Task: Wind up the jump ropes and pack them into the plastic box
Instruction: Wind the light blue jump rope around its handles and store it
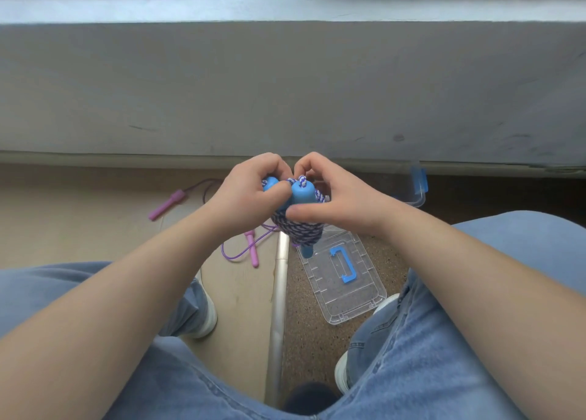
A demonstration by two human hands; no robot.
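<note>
A blue-handled jump rope [299, 229] with purple-and-white braided cord is wound tightly around its two blue handles. My left hand [245, 191] grips the handle tops from the left. My right hand [329, 194] pinches the bundle from the right, thumb under a handle cap. A second jump rope [250, 251] with pink handles and thin purple cord lies loose on the floor to the left. The clear plastic box [418, 194] is mostly hidden behind my right hand; its clear lid [364, 299] with a blue carry handle lies flat on the floor below the bundle.
A grey wall and ledge [285, 86] rise just beyond my hands. A metal floor strip [279, 308] separates beige flooring on the left from speckled brown flooring on the right. My knees in blue jeans and white shoes frame the floor area.
</note>
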